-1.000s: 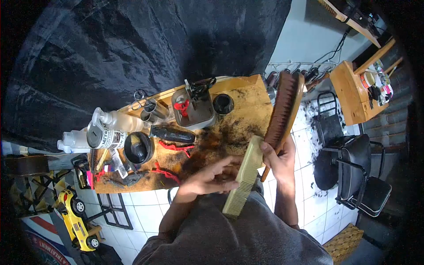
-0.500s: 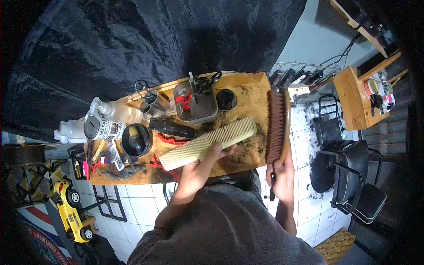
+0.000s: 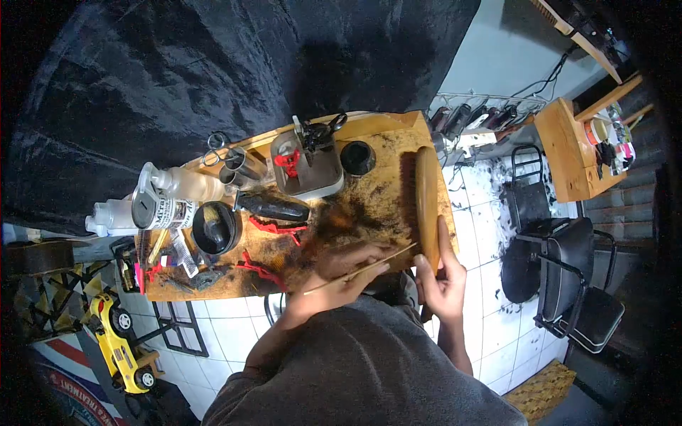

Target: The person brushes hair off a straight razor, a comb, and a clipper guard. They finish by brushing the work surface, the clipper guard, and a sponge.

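My left hand (image 3: 348, 278) is closed on a pale comb (image 3: 362, 270), which shows edge-on as a thin line over the front of the wooden table (image 3: 376, 202). At the table's right end is a wooden-backed bristle brush (image 3: 426, 206), its dark bristles facing left and down toward the tabletop. My right hand (image 3: 444, 284) grips the brush at its near end, with the index finger along the wooden back. Most of the brush's handle is hidden by that hand. Dark hair clippings (image 3: 348, 220) lie scattered between the comb and the brush.
Black clippers (image 3: 273, 207), red clips (image 3: 259, 270), a black bowl (image 3: 217, 227) and a metal tin (image 3: 309, 177) stand on the table. Bottles (image 3: 188, 184) crowd its left end. A black chair (image 3: 568, 263) stands on the tiled floor at right.
The comb has turned from flat-faced to edge-on in my left hand. The brush has shifted slightly left and rolled, so its wooden back now faces up and its bristles point down toward the table.
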The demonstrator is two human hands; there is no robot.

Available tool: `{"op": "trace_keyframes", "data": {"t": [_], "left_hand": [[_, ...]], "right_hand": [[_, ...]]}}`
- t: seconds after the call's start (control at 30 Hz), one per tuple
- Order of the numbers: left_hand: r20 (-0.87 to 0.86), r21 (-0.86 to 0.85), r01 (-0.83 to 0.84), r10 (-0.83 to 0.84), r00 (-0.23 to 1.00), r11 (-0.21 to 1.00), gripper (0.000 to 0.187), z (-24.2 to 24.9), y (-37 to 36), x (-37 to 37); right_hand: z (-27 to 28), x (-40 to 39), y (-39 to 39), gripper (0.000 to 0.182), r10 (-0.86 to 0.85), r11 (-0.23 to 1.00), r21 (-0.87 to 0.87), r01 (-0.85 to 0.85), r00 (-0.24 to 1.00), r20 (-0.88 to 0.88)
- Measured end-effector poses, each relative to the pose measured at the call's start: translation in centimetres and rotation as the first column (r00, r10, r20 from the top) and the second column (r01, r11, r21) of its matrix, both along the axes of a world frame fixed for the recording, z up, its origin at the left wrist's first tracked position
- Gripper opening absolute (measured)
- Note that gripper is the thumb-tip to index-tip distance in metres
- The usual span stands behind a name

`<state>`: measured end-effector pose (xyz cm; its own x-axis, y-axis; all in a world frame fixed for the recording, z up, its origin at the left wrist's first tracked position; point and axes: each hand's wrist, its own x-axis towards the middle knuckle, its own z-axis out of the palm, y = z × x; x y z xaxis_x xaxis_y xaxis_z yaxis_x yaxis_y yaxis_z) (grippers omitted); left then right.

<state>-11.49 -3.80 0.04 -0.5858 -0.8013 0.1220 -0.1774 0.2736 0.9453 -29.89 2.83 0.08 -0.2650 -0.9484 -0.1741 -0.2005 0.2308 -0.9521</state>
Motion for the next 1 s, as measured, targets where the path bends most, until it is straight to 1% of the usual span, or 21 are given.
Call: {"op": "trace_keyframes", "data": {"t": [0.07, 0.13, 0.2, 0.27, 0.33, 0.4, 0.47, 0.5, 0.53, 0.6, 0.63, 0.67, 0.73, 0.77, 0.8, 0.83, 0.87, 0.9, 0.93, 0.97, 1.0], "left_hand": [[0.070, 0.227, -0.167, 0.155, 0.985, 0.959, 0.017, 0.1, 0.3, -0.4], [-0.025, 0.033, -0.255, 0.256, 0.966, 0.966, 0.015, -1.4, 0.3, 0.0], [-0.262, 0.266, -0.346, 0.413, 0.872, 0.899, 0.017, -2.1, -0.6, -0.3], [-0.284, 0.377, -0.339, 0.456, 0.843, 0.862, 0.019, -0.9, -0.9, 0.3], [-0.210, 0.317, -0.339, 0.414, 0.886, 0.886, 0.022, -0.3, -1.2, 0.6], [-0.115, 0.046, -0.091, 0.095, 0.989, 0.995, 0.030, -1.4, -1.2, 0.9], [-0.059, 0.217, 0.168, -0.159, 0.986, 0.962, 0.025, 0.2, -0.3, 0.0], [0.014, 0.327, 0.141, -0.154, 0.988, 0.935, 0.022, 1.8, -0.4, -0.5], [0.015, 0.321, 0.137, -0.150, 0.989, 0.937, 0.022, 1.8, -0.4, -0.5], [0.096, 0.215, -0.009, -0.012, 0.995, 0.977, 0.020, 1.0, -0.5, -0.5], [-0.066, 0.108, -0.110, 0.117, 0.991, 0.988, 0.022, -1.1, -0.4, -0.5], [-0.083, 0.111, -0.227, 0.237, 0.968, 0.968, 0.025, -2.8, 0.0, 0.2], [-0.111, 0.356, -0.351, 0.412, 0.904, 0.866, 0.026, -1.9, -1.2, 0.5], [-0.189, 0.480, -0.350, 0.484, 0.854, 0.804, 0.027, -1.4, -1.1, 0.6], [-0.189, 0.480, -0.352, 0.487, 0.853, 0.803, 0.027, -1.2, -1.0, 0.9], [-0.158, 0.383, -0.333, 0.416, 0.895, 0.862, 0.027, -1.1, -0.8, 1.2], [-0.119, 0.283, -0.300, 0.344, 0.931, 0.911, 0.027, -0.8, -0.5, 1.3], [-0.047, 0.425, -0.237, 0.283, 0.958, 0.874, 0.027, 1.1, -0.1, 1.0], [0.048, 0.371, -0.203, 0.200, 0.979, 0.906, 0.025, -0.1, 0.8, 1.2], [0.021, 0.112, -0.111, 0.110, 0.994, 0.987, 0.023, -1.4, 1.0, 1.1], [0.020, -0.156, -0.008, 0.011, 1.000, 0.988, 0.021, -1.3, 0.8, 0.5]], "right_hand": [[-0.6, -0.2, 0.1, 0.064, -0.037, 0.998, -0.044, 0.040, 0.997, 0.067], [-0.6, -0.5, 0.7, 0.064, -0.070, 0.994, -0.076, 0.081, 0.989, 0.131], [0.5, -1.0, 1.1, 0.060, 0.133, 0.991, 0.006, -0.133, 0.990, -0.056], [1.3, -0.8, 1.1, 0.060, 0.226, 0.969, 0.121, -0.217, 0.972, -0.065], [0.5, -0.4, 1.1, 0.061, 0.245, 0.968, -0.022, -0.250, 0.960, -0.135], [0.0, -0.4, 0.4, 0.061, 0.216, 0.967, -0.098, -0.234, 0.962, -0.165], [0.5, -0.2, -0.5, 0.062, 0.014, 0.997, -0.070, -0.011, 0.999, 0.042], [1.6, -0.2, -1.0, 0.061, -0.016, 1.000, 0.001, 0.016, 0.995, 0.094], [1.0, -0.4, -1.2, 0.059, -0.014, 0.997, -0.071, 0.019, 0.997, 0.071], [1.3, -0.6, -1.0, 0.056, -0.029, 0.996, -0.080, 0.038, 0.992, 0.121], [1.3, -0.9, -0.7, 0.056, -0.027, 0.996, -0.081, 0.037, 0.993, 0.117], [1.2, -1.1, -0.3, 0.055, 0.015, 0.996, -0.086, 0.002, 0.980, 0.199], [0.4, -1.4, 0.5, 0.054, 0.064, 0.995, -0.092, -0.040, 0.957, 0.282], [-0.3, -1.4, 1.0, 0.054, 0.142, 0.989, -0.072, -0.131, 0.970, 0.199], [-0.6, -1.4, 1.2, 0.054, 0.221, 0.975, -0.045, -0.217, 0.968, 0.117], [-0.6, -1.3, 1.0, 0.053, 0.277, 0.961, 0.003, -0.277, 0.961, -0.012], [-0.5, -1.0, 0.9, 0.053, 0.278, 0.961, 0.004, -0.278, 0.961, -0.012], [-0.5, -0.8, 0.8, 0.052, 0.204, 0.979, -0.032, -0.202, 0.977, 0.066], [-0.4, -0.6, 0.6, 0.051, 0.134, 0.990, -0.061, -0.126, 0.980, 0.149], [-0.2, -0.6, 0.4, 0.049, 0.081, 0.993, -0.105, -0.057, 0.968, 0.237], [0.4, -0.5, -0.2, 0.047, 0.066, 0.986, -0.164, -0.017, 0.953, 0.297]]}}
